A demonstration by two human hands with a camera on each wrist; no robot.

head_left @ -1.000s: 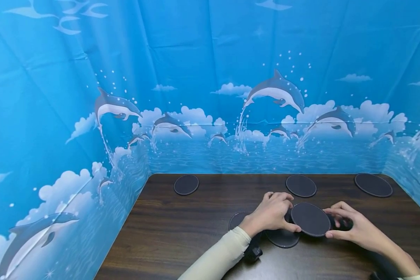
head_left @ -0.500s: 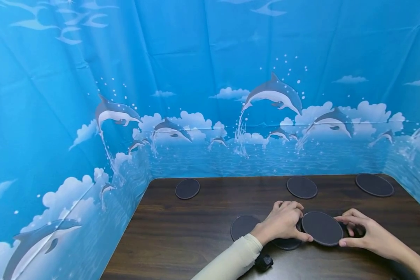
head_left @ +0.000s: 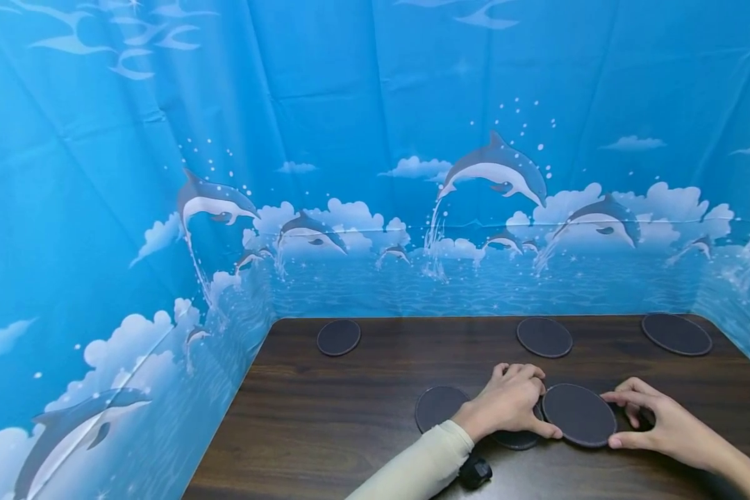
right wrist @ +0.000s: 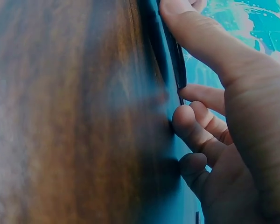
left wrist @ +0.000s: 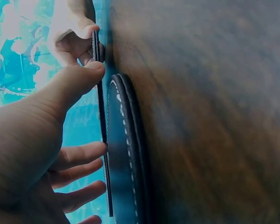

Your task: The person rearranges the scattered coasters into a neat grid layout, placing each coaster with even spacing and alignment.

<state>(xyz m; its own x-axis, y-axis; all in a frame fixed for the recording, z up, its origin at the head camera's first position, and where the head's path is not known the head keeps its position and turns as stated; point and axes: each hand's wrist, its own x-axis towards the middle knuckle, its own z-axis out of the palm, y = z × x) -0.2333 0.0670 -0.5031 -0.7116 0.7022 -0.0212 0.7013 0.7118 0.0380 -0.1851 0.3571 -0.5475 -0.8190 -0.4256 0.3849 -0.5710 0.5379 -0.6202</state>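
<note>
Both hands hold a dark round coaster (head_left: 579, 415) with a stitched rim by its opposite edges, at the right front of the table in the head view. My left hand (head_left: 507, 403) has its thumb and fingers on the coaster's left edge. My right hand (head_left: 662, 420) grips the right edge between thumb and forefinger. Whether the coaster touches the table is hard to tell. Partly hidden beneath my left hand is a second coaster (head_left: 517, 440). A third coaster (head_left: 439, 406) lies left of that hand. In the left wrist view, a stitched coaster rim (left wrist: 130, 140) stands close to the fingers.
Along the back of the dark wooden table (head_left: 325, 430) lie a left coaster (head_left: 339, 338), a middle coaster (head_left: 544, 337) and a right coaster (head_left: 676, 335). A blue dolphin-print curtain (head_left: 362, 173) surrounds the table's back and sides. Under the left sleeve sits a small black object (head_left: 476, 472).
Both hands have carried the coaster to the right and toward the person, off most of the coaster it overlapped. Over the last half second they barely move. The head view has shifted slightly.
</note>
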